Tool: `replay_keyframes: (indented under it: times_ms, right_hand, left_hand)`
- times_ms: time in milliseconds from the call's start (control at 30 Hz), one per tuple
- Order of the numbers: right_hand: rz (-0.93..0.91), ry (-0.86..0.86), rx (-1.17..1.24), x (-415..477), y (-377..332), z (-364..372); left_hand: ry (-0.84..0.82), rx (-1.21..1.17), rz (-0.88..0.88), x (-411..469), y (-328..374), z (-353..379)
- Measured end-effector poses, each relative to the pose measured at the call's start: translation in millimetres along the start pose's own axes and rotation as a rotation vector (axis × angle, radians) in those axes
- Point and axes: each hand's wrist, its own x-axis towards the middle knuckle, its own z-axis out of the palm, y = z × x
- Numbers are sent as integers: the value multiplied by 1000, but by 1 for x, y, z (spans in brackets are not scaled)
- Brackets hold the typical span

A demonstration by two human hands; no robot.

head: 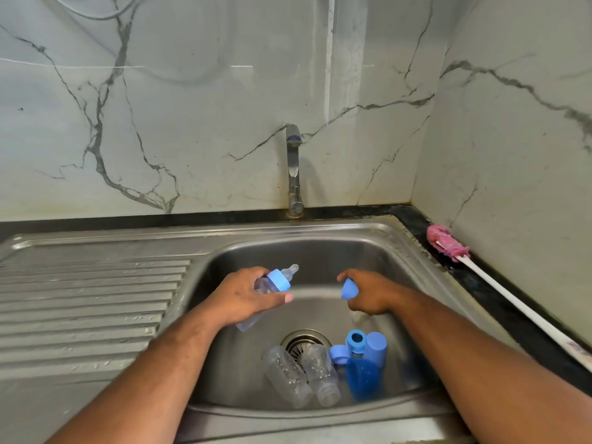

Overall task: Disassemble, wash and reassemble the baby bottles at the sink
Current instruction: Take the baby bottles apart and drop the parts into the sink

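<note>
The left hand [246, 293] grasps a clear bottle [248, 323] by its body, up and left of the drain [304, 342]. The teat tilts toward the other hand, probably to leave the blue ring [278, 280] free for unscrewing. The right hand [368, 294], up and right of the drain, pinches a blue cap [348, 290]. Two bare bottles [286, 376] lie just below the drain, with blue parts [363, 350] heaped to their right, ready for washing. Fingers cover the held bottle's middle. I cannot sort that blue heap into separate pieces.
</note>
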Motion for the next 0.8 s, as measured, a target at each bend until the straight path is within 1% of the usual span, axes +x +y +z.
replay_keyframes:
  times_ms: [100,133,200,267,333,433,500,567,633,733,800]
  right_hand:
    - [24,-7,-105,6,4,0]
    - [31,20,-144,9,7,-1]
    - [34,134,-170,15,11,-5]
    - [10,289,-63,15,9,-10]
    - [-61,427,75,9,-2,-14]
    - [-136,520,269,-6,-28,-16]
    - [-162,476,407,-18,-47,-16]
    - [-148,325,532,-30,-62,-13]
    - [-95,160,591,-39,-72,-9]
    - [-33,-63,669,-44,-78,-7]
    - [-35,-130,747,-44,-77,-8]
  left_hand:
    - [-17,2,-3,1,-1,3]
    - [-24,0,-3,1,-1,4]
    - [-26,-2,1,1,-1,4]
    - [-24,-9,0,0,0,3]
    - [-21,-28,-3,-1,2,3]
    - [-9,-40,22,-3,7,2]
    - [5,-39,62,-4,13,3]
    - [13,6,105,-6,22,5]
    - [21,121,184,-8,33,8]
    - [86,374,286,-12,46,13]
    - [124,473,304,-12,49,14]
